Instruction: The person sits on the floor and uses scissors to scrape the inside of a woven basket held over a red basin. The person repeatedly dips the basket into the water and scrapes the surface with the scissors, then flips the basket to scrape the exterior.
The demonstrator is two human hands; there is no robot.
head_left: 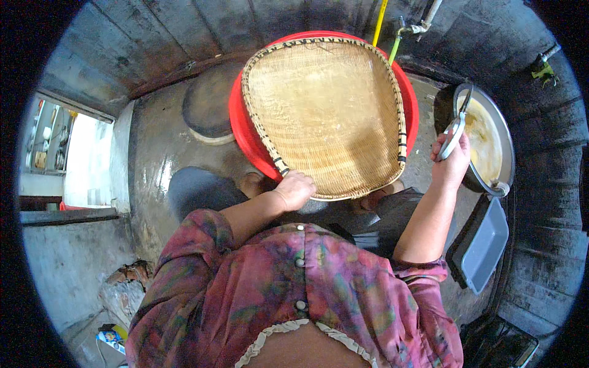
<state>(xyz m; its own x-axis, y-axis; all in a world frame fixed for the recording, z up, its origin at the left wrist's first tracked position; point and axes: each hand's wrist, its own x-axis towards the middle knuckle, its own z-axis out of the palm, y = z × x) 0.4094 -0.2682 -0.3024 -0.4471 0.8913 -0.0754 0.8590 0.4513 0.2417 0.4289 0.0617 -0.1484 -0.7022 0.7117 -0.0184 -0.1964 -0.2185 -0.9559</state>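
Observation:
A wide woven bamboo winnowing basket (pixel 325 104), its rim bound in pale and dark strips, lies across a red plastic basin (pixel 246 144) in front of me. The weave looks damp, and a shadow falls over its right part. My left hand (pixel 296 190) is closed on the basket's near left rim. Off to the right, my right hand (pixel 452 158) is raised and wrapped round the pale handles of a pair of scissors (pixel 455 136). Their dark blade points away from me, over the edge of a round metal pan (pixel 507 144).
Cloudy yellowish liquid fills part of the pan. A grey plastic tray (pixel 486 245) leans by the right wall. Behind the basin hang a yellow hose (pixel 380 23) and a tap (pixel 402 29). A dark round lid-like disc (pixel 211 101) lies left of the basin. A low wall and doorway stand left.

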